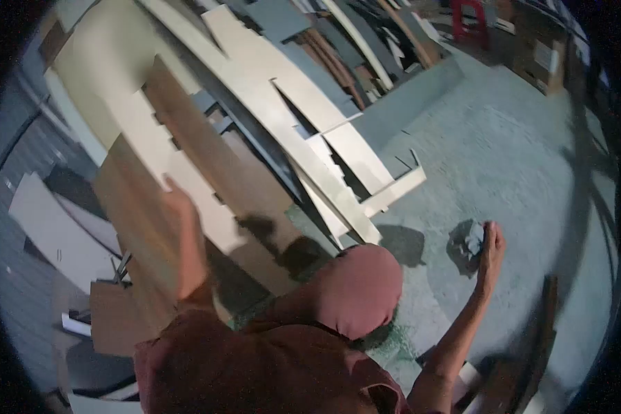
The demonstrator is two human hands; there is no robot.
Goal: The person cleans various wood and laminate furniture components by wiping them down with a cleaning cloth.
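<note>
My left hand [179, 200], slightly blurred, is open over the leaning boards with a finger stretched out. It overlaps the edge between a brown wood-grain board [141, 193] and a long white board [210, 214]. Out to the right, my right hand [491, 248] is closed on a crumpled grey-white rag [472, 239], which bunches out on the left side of the fingers. Behind the rag shows the grey-green floor, with a dark shadow around it. Another brown board [214, 131], notched along one edge, lies beside the white one.
Long cream panels [303, 117] slant across the middle, one ending in a cross piece [397, 192]. Stacked offcuts fill the back. A red stool [469, 24] and a cardboard box [539, 58] stand at the far right. Dark wooden strips [545, 331] are at lower right.
</note>
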